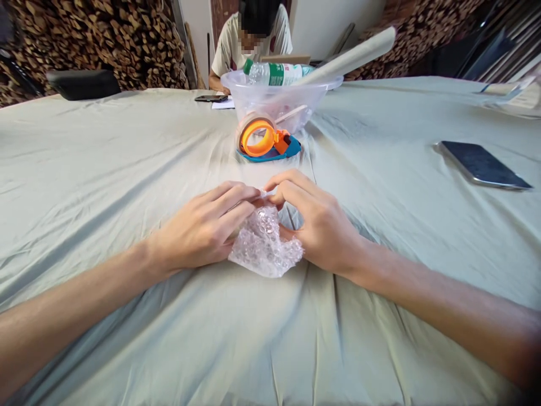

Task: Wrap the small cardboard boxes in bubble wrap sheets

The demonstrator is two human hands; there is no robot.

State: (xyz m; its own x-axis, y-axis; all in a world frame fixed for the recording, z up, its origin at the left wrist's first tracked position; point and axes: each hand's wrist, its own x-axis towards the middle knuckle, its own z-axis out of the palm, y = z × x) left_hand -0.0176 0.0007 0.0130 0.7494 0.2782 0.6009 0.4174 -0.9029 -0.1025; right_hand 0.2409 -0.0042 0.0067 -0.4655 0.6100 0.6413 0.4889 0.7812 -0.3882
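Observation:
Crumpled clear bubble wrap (pixel 268 242) lies at the middle of the cloth-covered table, between my two hands. My left hand (pixel 207 225) grips its left side, fingertips bent over the upper edge. From the right, my right hand (pixel 319 220) pinches the top of the wrap, with thumb and fingers curled around that side. The fingertips of both hands nearly meet at the top. Whether anything is inside the wrap cannot be made out. Beyond the hands sits an orange tape dispenser (pixel 258 138) on a blue item (pixel 270 158).
A clear plastic basin (pixel 276 98) holds a green-labelled bottle (pixel 276 73) and a long white roll (pixel 350 56). One phone (pixel 484 164) lies at right, another (pixel 211 98) near a seated person (pixel 253 34). A black case (pixel 83 84) is at far left.

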